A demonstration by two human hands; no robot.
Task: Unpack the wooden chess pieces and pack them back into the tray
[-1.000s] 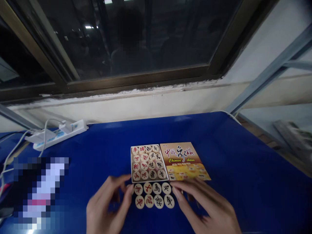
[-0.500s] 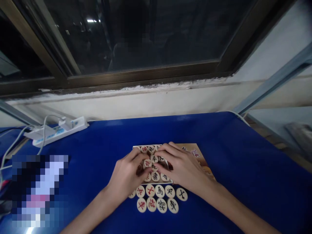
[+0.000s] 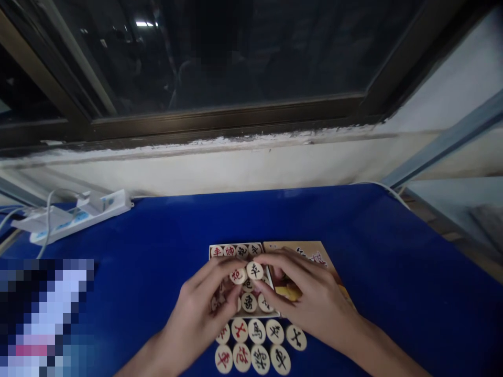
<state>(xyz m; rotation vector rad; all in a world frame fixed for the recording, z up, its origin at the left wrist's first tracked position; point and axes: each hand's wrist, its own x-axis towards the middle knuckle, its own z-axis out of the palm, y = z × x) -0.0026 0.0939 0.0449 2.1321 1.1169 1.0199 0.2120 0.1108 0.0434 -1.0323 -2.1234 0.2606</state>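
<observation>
A shallow open box (image 3: 214,247) of round wooden Chinese chess pieces lies on the blue table (image 3: 165,246), with its printed lid (image 3: 314,254) beside it on the right. My left hand (image 3: 204,309) is over the box and pinches a piece marked in red (image 3: 237,275) between fingertips. My right hand (image 3: 310,298) reaches across the lid and pinches a piece marked in black (image 3: 255,270). Both pieces are raised just above the box. Several loose pieces (image 3: 257,345) lie in two rows in front of the box, near my wrists.
A white power strip (image 3: 74,214) with plugs and cables sits at the table's far left. A blurred-out object (image 3: 43,319) lies at the near left. A wall and dark window run behind the table; a metal frame (image 3: 444,141) stands at the right.
The view has tilted down a little. Both hands went from the loose rows onto the box, and each now lifts one piece out of it.
</observation>
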